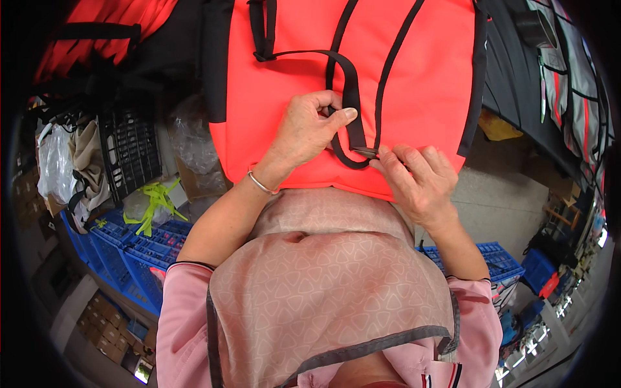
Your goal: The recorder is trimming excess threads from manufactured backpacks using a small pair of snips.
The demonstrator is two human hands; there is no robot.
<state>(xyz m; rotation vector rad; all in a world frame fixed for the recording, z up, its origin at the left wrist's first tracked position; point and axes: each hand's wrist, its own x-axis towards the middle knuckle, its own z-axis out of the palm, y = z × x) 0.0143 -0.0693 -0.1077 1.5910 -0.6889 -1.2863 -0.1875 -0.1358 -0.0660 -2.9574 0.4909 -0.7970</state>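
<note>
A bright coral-red backpack (284,84) with black side panels lies in front of me, its lower edge against my apron. Black webbing (352,81) runs down its panel from a loop at the upper left, and black piping curves beside it. My left hand (309,126) is closed, pinching the black piping and webbing between thumb and fingers. In my right hand (417,178), also closed, is a small pair of thread snips (365,152), with thin metal blades at the lower end of the webbing. Most of the snips is hidden under my fingers.
Blue plastic crates (123,242) stand at the left, with neon-yellow strips (155,204) on top. Behind them is a black crate (132,149) beside clear plastic bags. More red fabric (107,35) lies far left. At the right, a dark cloth surface (517,84) bears grey pieces and a black cup (535,29).
</note>
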